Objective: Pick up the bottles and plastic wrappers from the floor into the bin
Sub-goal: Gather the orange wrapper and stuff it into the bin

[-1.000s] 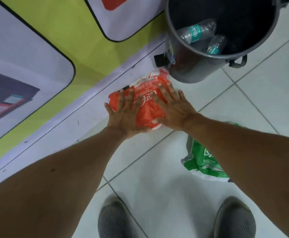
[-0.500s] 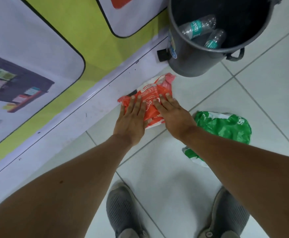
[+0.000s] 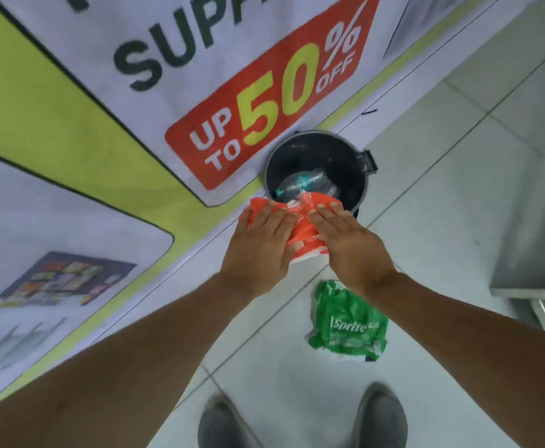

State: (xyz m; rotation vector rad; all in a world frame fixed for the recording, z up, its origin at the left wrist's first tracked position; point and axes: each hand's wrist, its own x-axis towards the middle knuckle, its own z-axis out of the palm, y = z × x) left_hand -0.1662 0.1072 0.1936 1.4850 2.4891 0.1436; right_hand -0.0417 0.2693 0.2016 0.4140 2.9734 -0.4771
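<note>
A crumpled red plastic wrapper [image 3: 305, 226] is held between both hands, up off the floor, at the near rim of the black bin [image 3: 360, 189]. My left hand [image 3: 259, 244] grips its left side and my right hand [image 3: 350, 244] its right side. Inside the bin lie clear plastic bottles [image 3: 303, 184] with teal labels. A green Sprite wrapper [image 3: 350, 324] lies on the white tiled floor below my right forearm.
A large banner [image 3: 264, 101] with a red "up to 50% off" patch covers the wall behind the bin. A grey metal unit [image 3: 536, 253] stands at the right edge. My two grey shoes [image 3: 381, 415] are at the bottom.
Both hands have lifted the red wrapper from the floor up to the bin's rim. The view has risen and tilted up, showing more of the banner.
</note>
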